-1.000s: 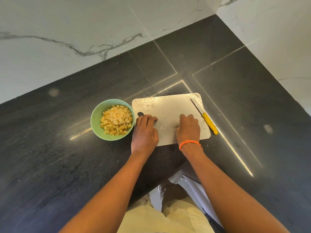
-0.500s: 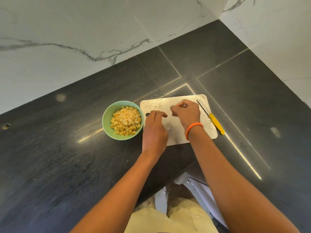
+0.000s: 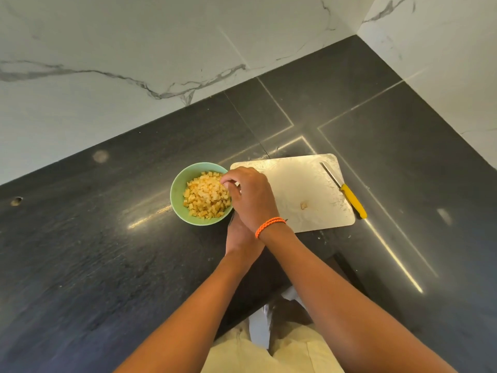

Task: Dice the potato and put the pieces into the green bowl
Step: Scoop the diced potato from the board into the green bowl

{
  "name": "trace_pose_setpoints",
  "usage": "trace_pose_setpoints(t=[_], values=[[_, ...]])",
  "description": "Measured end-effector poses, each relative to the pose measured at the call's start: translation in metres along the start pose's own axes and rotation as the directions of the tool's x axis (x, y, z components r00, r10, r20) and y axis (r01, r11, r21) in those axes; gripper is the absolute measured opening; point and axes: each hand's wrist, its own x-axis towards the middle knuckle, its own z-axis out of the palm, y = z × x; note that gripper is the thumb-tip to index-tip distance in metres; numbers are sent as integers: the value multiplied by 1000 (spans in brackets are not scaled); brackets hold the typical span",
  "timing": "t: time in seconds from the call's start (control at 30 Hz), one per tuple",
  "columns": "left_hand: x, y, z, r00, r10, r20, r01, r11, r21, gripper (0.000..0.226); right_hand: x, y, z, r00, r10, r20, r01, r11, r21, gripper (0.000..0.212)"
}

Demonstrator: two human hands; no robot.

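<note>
Nearest me: two bare forearms crossing over the edge of the dark stone surface (image 3: 80, 251).

Left hand (image 3: 238, 238): low, at the near left corner of the cutting board (image 3: 295, 184), mostly hidden under the right wrist; I cannot tell how its fingers lie.

Right hand (image 3: 248, 196): orange cord bracelet (image 3: 269, 226) at the wrist, reached across to the green bowl (image 3: 178, 196), fingertips bunched together over its right rim. Whether they pinch a piece is not visible to me.

Green bowl: just left of the board, close to touching it, heaped with diced potato (image 3: 207, 196).

Cutting board: pale, smeared, carrying one stray potato piece (image 3: 304, 205) toward its near right.

Knife (image 3: 347, 191): yellow handle, lying along the board's right edge, blade on the board, handle hanging off, untouched.

Farthest: marble-patterned wall (image 3: 134, 49) meeting in a corner.

Step in hand, by my judgement: dropping the last gathered pieces into the bowl; dicing looks finished. Next move calls for the right hand to go back across the board, pinch the stray piece, and carry it to the bowl.
</note>
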Motion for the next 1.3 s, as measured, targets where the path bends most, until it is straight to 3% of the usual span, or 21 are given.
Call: trace_pose_setpoints(t=[0.1, 0.2, 0.27, 0.33, 0.4, 0.5, 0.6, 0.9, 1.13, 1.3], values=[[3, 8, -3, 978, 203, -42, -195, 970, 145, 53, 0, 13, -9, 994, 91, -54, -82, 985, 152, 15], [15, -2, 5, 944, 324, -56, -304, 926, 222, 31, -9, 40, -25, 972, 208, -109, -184, 963, 199, 16], [18, -4, 5, 944, 324, -59, -302, 923, 238, 18, -21, 70, -37, 941, 283, -185, -260, 955, 139, 19], [20, -1, 5, 948, 313, -54, -291, 924, 249, 19, -39, 97, -47, 894, 376, -244, -391, 920, -16, 22], [21, -1, 8, 950, 305, -61, -279, 923, 265, 21, -60, 113, -49, 875, 434, -215, -471, 865, -171, 25], [21, -2, 11, 954, 287, -88, -256, 932, 257, 21, -88, 119, -40, 943, 324, -76, -327, 865, -381, 32], [19, -2, 14, 949, 295, -107, -261, 931, 256, 22, -101, 120, -33, 965, 263, -20, -239, 840, -486, 34], [17, -4, 17, 958, 273, -83, -242, 933, 267, 21, -80, 105, -41, 909, 416, -16, -368, 783, -502, 15], [14, -5, 20, 954, 282, -102, -244, 928, 281, 22, -66, 105, -46, 911, 403, 86, -291, 777, -558, 24], [14, -7, 21, 951, 293, -98, -256, 925, 281, 23, -57, 103, -45, 892, 451, 36, -368, 769, -523, 22]])
